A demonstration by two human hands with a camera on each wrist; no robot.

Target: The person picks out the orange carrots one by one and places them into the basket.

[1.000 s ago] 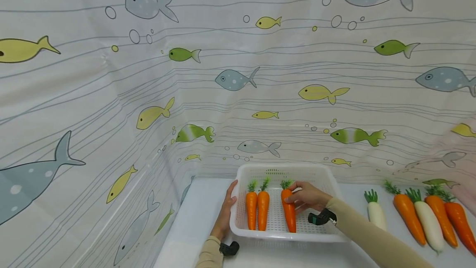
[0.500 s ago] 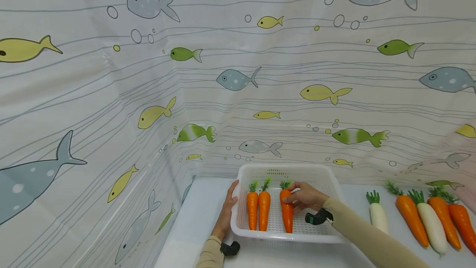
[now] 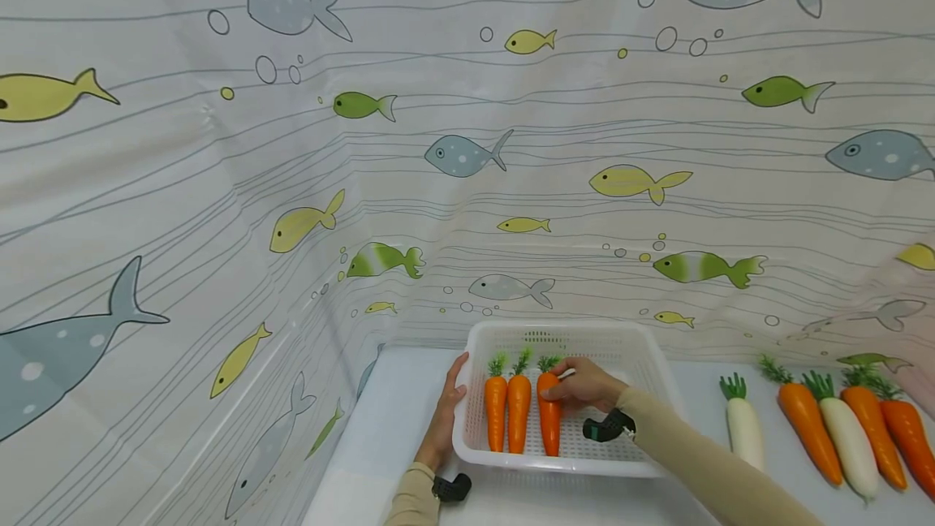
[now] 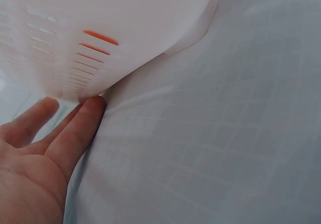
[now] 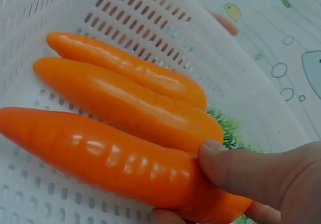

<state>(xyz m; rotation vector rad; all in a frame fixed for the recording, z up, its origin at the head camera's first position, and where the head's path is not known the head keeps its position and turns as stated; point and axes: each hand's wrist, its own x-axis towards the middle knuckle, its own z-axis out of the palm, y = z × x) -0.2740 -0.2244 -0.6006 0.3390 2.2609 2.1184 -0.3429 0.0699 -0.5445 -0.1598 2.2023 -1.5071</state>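
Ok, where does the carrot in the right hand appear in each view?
Head: the carrot is below centre, rightmost of three in the white basket.
Left wrist: not identifiable; only orange through slots.
Right wrist: lower left to bottom centre, pinched by the right hand.
Shared landmark: the white basket, in all three.

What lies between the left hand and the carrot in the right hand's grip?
The left wall of the basket, then one carrot and another carrot lying side by side inside it; the head view shows this.
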